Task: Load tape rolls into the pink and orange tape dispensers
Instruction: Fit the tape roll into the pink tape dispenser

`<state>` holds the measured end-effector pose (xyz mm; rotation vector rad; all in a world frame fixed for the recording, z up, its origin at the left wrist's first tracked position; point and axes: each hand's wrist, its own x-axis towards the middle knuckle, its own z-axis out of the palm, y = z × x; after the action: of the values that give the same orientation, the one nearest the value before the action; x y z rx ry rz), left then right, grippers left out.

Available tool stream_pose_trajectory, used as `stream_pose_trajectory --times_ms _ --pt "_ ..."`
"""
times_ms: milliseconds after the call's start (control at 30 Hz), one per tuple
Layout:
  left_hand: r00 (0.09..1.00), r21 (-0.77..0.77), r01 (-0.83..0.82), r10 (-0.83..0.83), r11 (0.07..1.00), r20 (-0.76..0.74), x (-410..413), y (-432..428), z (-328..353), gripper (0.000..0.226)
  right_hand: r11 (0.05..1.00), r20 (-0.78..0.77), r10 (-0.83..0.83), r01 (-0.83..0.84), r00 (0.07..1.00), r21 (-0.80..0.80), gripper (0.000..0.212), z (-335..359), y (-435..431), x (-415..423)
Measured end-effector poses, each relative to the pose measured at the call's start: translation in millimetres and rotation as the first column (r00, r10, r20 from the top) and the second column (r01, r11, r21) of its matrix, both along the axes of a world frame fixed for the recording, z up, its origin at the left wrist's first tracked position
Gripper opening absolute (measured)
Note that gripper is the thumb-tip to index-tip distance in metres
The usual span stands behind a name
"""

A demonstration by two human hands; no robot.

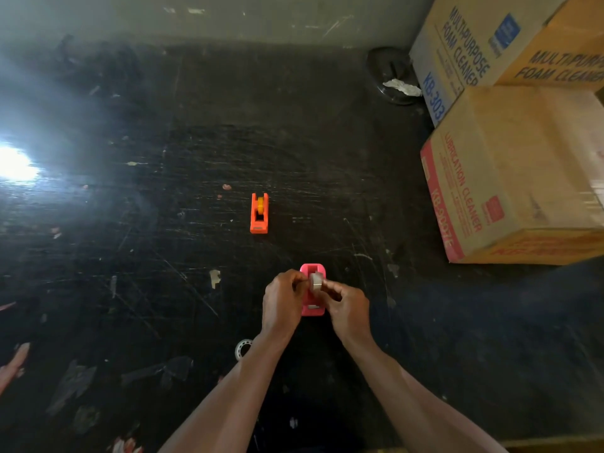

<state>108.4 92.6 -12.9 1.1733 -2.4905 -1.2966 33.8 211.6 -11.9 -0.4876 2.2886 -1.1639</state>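
Presently, the head view, the only one supplied, shows both hands meeting over the pink dispenser (312,307), which stands on the dark, scratched surface (343,197). The left hand (283,304) and right hand (347,307) each have their fingers (330,291) pinched closed on a pale tape roll (316,280), one hand at either side, holding it just above the open cradle of the pink dispenser; whether the roll touches the cradle walls cannot be told. Well beyond the fingers, farther from the person, the orange dispenser (259,213) stands apart with a yellow-orange roll (260,206) seen in its slot, so that half of the task appears done. Nearer than the fingers, partly hidden beneath the left forearm, lies a clear ring (243,348), probably a spare roll or core. Stacked cardboard boxes (510,178) stand well off to the right of the fingers. Risks, in my judgement: the roll may enter crooked and jam against the cradle sides if both hands do not lower it level; the light dispenser, unsteadied by either hand, may tip or slide under downward pressure; and the free tape end, not discernible here, may stick to the roll or the fingers before reaching the cutter.
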Motion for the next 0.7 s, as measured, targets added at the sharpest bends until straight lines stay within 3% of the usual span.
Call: stream_pose_trajectory --times_ms 400,700 --pt "0.991 0.067 -0.133 0.134 0.989 -0.018 -2.0 0.6 -5.8 0.012 0.996 -0.082 -0.024 0.031 0.996 0.083 0.019 -0.8 -6.8 2.4" --pt "0.995 0.125 0.076 -0.067 0.989 -0.073 3.9 -17.7 -16.1 0.031 0.999 -0.017 -0.054 0.054 0.998 0.001 0.017 1.7 -9.4 -6.0"
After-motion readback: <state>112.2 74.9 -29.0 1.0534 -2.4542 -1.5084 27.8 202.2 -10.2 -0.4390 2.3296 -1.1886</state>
